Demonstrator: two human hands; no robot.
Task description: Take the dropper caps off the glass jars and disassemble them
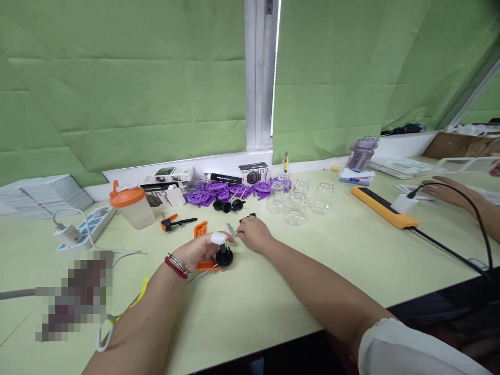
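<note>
My left hand, with a white cover on the thumb, is closed around a black round plastic part with a stem. Below that hand lies an orange plastic piece, and a thin metal rod sticks out toward the table. My right hand reaches down to the table with its fingers bent together beside several metal pins. A small black piece shows just past its knuckles; what the fingertips hold is hidden. Another orange piece lies behind my left hand.
Purple plastic wheels, black caps and small boxes line the back. Clear glass cups stand right of them. An orange-black clamp and orange-lidded cup sit left. Beyond the orange power strip is another person's hand.
</note>
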